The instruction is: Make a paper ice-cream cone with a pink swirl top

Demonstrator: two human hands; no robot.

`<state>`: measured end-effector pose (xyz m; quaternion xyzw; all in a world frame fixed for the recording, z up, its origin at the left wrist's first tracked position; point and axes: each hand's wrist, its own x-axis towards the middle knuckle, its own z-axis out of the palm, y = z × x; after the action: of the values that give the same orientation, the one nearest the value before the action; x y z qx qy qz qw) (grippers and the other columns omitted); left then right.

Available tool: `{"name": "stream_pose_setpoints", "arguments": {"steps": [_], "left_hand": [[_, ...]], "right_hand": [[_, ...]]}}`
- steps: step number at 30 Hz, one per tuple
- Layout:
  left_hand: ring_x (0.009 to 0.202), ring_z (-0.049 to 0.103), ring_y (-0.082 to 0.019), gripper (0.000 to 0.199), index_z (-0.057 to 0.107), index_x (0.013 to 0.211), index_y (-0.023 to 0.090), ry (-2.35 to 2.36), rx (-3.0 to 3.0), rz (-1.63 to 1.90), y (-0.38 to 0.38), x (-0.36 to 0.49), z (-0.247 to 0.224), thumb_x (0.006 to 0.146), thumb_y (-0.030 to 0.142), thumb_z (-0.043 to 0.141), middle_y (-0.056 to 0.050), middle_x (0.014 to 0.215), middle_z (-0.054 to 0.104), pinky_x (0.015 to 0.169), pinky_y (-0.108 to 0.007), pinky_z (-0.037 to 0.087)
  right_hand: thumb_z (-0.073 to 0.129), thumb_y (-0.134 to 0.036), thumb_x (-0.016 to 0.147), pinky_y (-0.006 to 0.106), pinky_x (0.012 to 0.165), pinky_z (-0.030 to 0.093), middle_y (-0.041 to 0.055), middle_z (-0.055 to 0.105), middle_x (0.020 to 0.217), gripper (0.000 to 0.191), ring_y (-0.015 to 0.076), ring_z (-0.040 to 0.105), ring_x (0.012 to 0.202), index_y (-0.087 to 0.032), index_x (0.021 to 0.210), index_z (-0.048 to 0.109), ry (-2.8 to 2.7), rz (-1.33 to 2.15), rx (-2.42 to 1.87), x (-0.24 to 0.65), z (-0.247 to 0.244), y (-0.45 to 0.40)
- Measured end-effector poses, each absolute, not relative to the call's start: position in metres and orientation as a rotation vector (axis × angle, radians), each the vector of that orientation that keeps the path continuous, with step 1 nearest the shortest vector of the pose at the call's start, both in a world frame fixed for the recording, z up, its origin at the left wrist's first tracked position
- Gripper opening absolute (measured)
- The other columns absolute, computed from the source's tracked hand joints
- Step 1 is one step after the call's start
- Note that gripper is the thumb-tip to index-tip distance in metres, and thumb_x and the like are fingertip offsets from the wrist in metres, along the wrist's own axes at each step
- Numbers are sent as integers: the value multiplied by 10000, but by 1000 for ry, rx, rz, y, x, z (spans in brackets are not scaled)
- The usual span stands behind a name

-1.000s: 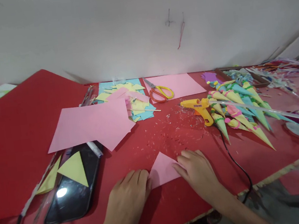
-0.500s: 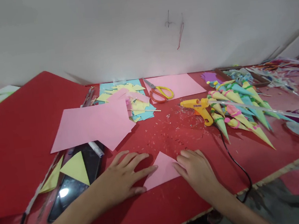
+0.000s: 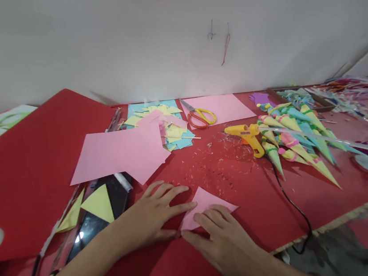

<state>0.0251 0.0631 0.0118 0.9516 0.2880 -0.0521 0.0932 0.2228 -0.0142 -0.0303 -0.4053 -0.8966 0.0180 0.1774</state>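
A small pink paper piece (image 3: 200, 197) lies on the red table near its front edge. My left hand (image 3: 161, 210) rests at its left side, fingers spread, the index fingertip on the paper. Across the lower part of the paper lies my right hand (image 3: 221, 238), its fingers lying over the sheet and its thumb at the lower left corner. The right palm hides part of the paper's lower edge.
Behind are a large pink sheet (image 3: 122, 154), paper scraps (image 3: 176, 132) and scissors (image 3: 201, 118). A yellow glue gun (image 3: 246, 137) lies beside decorated paper cones (image 3: 295, 133). Yellow pieces (image 3: 100, 203) rest over a black phone-like slab (image 3: 91, 230) at left.
My right hand has moved left and toward the front edge, from the paper's right side over its lower part. The left hand stays at the left side. The view has shifted slightly.
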Motion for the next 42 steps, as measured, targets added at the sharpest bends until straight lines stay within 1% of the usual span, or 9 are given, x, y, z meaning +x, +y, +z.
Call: {"name": "stream_pose_setpoints", "arguments": {"steps": [2,5,8,13,24,32,37,39,42], "left_hand": [[1159,384,-291,621,360,1264,408,848,2812,-170,64,25,13,716,318,639,-28,1333,413,950,-489,261],[1158,387,-310,631,362,1265,405,833,2796,-203,65,25,15,707,342,650,-42,1337,412,933,-501,277],[1160,381,-317,672,333,1278,413,818,2808,-209,66,25,15,694,357,661,-47,1343,403,932,-498,278],[1161,376,-302,668,293,1284,444,809,2810,-208,69,23,14,712,387,635,-33,1345,396,937,-478,276],[1170,361,-301,692,241,1297,460,759,2799,-193,74,18,6,716,426,617,-20,1374,349,938,-473,280],[1200,334,-306,702,232,1317,420,772,2729,-230,75,17,8,724,421,608,-16,1386,340,954,-476,265],[1198,338,-308,693,265,1309,414,806,2685,-235,71,18,14,719,389,628,-13,1388,344,957,-475,259],[1197,342,-302,682,281,1303,413,817,2671,-238,69,19,17,720,377,632,-13,1386,349,957,-467,265],[1202,342,-291,700,293,1300,405,832,2641,-233,68,21,21,705,337,655,-16,1386,348,955,-455,281]], "right_hand": [[472,-310,847,350,841,362,38,570,1037,286,197,493,890,-294,1131,512,-2551,98,-1164,223,-28,-15],[449,-475,823,394,887,346,45,537,1131,409,217,486,955,-315,1200,459,-2608,216,-1190,229,-21,-16],[389,-529,828,430,926,321,46,505,1187,437,234,462,1038,-336,1216,451,-2620,253,-1233,240,-15,-17],[446,-480,823,470,967,282,49,456,1248,362,262,374,1167,-363,1158,518,-2497,103,-1308,261,-18,-21],[506,-376,811,459,872,412,80,459,1238,311,288,373,1175,-318,1108,578,-2476,-8,-1468,305,-17,-25],[524,-305,809,408,853,444,51,531,1182,276,249,454,1099,-297,1074,601,-2403,-46,-1509,321,-20,-28],[482,-268,833,441,875,414,45,592,1073,190,227,534,980,-280,913,654,-2306,-38,-1494,319,-22,-19],[489,-254,828,421,881,416,56,584,1074,201,220,531,989,-265,973,627,-2352,57,-1453,312,-19,-12],[556,-255,792,341,874,434,51,543,1140,354,199,492,1046,-256,1144,522,-2467,362,-1370,295,-12,1]]}}
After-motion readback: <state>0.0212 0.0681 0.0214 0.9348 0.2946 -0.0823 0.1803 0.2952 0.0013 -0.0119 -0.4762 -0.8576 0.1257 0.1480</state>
